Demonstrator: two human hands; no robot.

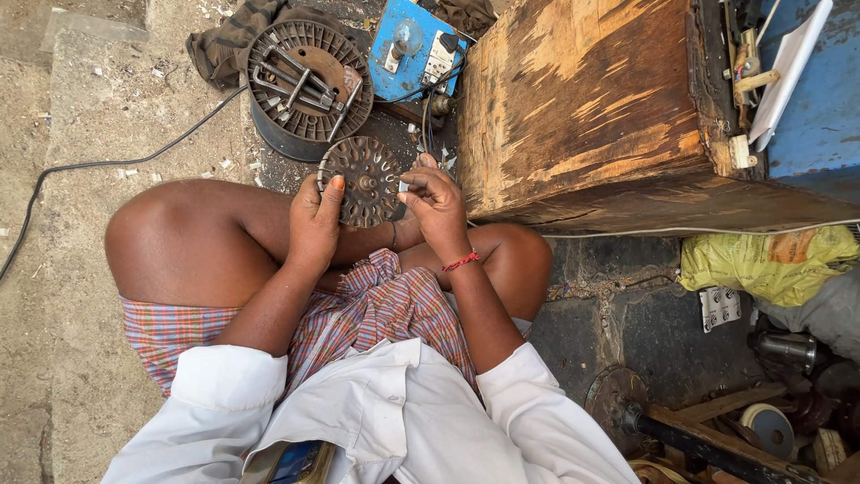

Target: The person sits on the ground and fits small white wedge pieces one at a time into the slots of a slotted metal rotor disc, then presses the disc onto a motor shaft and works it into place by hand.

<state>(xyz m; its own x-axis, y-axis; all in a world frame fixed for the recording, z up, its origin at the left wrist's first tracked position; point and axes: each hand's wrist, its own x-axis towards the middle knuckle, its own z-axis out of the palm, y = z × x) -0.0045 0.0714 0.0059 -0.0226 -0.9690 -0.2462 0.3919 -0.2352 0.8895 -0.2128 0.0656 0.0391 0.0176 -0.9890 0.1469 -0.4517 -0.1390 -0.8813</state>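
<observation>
Closest in, a person sits cross-legged on the ground in a white shirt (394, 412) and a checked cloth (376, 314) over the lap. The left hand (313, 224) is wrapped around the near-left edge of a round metal disc (363, 179) with slots around its rim, thumb lying over its face, holding it tilted up above the knees. The right hand (434, 202), a red thread (460, 262) on its wrist, has its fingers pinched together at the disc's right edge, touching it; what they pinch is too small to tell.

Just beyond the disc stands a bigger round metal housing (305, 85) with spanners (291, 82) lying across its top. Behind the disc and to its right sits a blue switch box (408, 45) with a bulb. A black cable (107, 161) runs off from the disc's far left across the concrete. Right of the disc, a worn wooden box (591, 108) stands close beside the right hand.
</observation>
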